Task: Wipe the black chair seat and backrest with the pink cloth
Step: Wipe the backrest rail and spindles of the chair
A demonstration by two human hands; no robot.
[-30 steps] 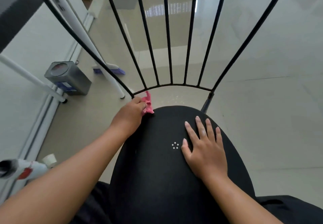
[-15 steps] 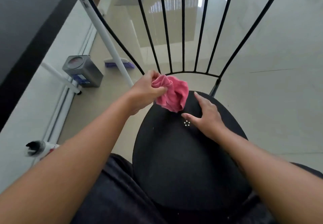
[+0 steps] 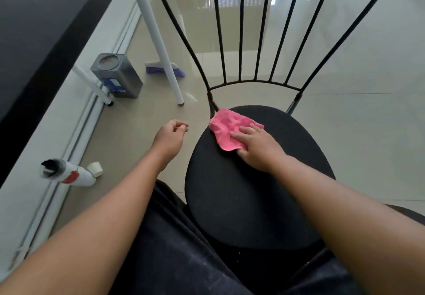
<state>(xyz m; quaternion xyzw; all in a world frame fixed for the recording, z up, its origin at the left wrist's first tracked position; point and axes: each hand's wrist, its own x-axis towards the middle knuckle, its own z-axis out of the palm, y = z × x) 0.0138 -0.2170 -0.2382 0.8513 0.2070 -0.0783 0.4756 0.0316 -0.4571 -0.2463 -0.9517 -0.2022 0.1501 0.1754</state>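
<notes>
Cloth [image 3: 230,131] lies flat under our spread right hand [image 3: 257,147]; left hand [image 3: 170,137], loosely curled, holds nothing; we press evenly across the seat [image 3: 248,191].

One black chair seat [image 3: 253,184] carries one pink cloth [image 3: 226,131]. The backrest has five straight inner bars [image 3: 241,27] between two curved outer rods. Two hands show: left hand [image 3: 169,137], right hand [image 3: 258,148]. On the floor: one metal tin [image 3: 117,76], one white tube [image 3: 69,174].
</notes>
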